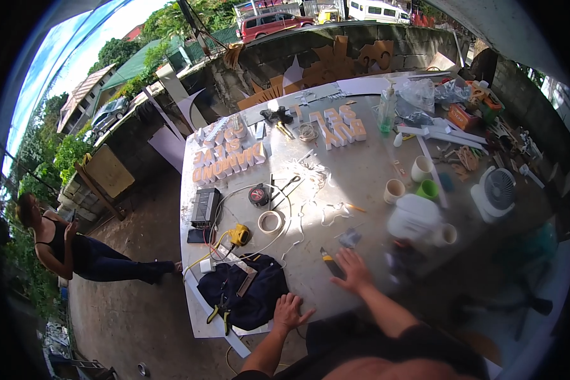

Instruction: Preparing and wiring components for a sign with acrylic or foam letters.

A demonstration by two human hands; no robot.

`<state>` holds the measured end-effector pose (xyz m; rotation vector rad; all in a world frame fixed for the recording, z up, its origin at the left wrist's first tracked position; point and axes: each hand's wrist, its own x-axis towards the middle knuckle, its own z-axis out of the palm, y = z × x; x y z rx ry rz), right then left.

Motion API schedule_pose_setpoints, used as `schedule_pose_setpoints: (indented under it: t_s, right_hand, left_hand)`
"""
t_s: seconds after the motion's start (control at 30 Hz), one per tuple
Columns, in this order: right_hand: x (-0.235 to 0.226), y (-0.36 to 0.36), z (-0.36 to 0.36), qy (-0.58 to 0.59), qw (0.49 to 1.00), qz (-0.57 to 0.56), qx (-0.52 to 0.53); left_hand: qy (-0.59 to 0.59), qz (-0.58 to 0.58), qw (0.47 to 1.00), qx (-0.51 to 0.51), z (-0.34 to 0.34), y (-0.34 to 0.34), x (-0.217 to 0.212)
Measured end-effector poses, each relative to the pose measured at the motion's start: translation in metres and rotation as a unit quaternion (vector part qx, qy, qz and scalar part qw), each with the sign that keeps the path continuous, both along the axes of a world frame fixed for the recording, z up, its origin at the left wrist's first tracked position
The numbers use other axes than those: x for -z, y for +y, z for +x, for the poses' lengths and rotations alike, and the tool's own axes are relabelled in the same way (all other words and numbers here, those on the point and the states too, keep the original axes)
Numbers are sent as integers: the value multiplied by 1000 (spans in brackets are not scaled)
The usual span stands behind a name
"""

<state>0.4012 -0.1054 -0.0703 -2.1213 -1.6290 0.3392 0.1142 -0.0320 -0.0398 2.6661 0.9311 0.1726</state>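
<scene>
My left hand rests at the near edge of the metal-topped table, thumb spread out, beside a dark navy cloth. My right hand lies with fingers apart on the tabletop, holding nothing I can see. Right beside its fingers is a yellow and black utility knife. A small clear plastic bag lies just beyond them. On the cloth's left part are pliers with yellow-green handles.
Cut-out block letters stand at the far left of the table. A tape roll, cables and a yellow tool lie mid-left. Cups, a white jug and a fan crowd the right. A person stands off to the left.
</scene>
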Motion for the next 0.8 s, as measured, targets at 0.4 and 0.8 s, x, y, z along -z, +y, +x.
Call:
schedule_pose_setpoints:
  t_s: [0.4,0.8]
  right_hand:
    - [2,-1,1,-4,1000,-7,-2]
    - [0,1,1,-10,1000,-8,-3]
  left_hand:
    - [5,-15,1000,-8,0,-3,-3]
    - [-34,18,999,3,0,0,1]
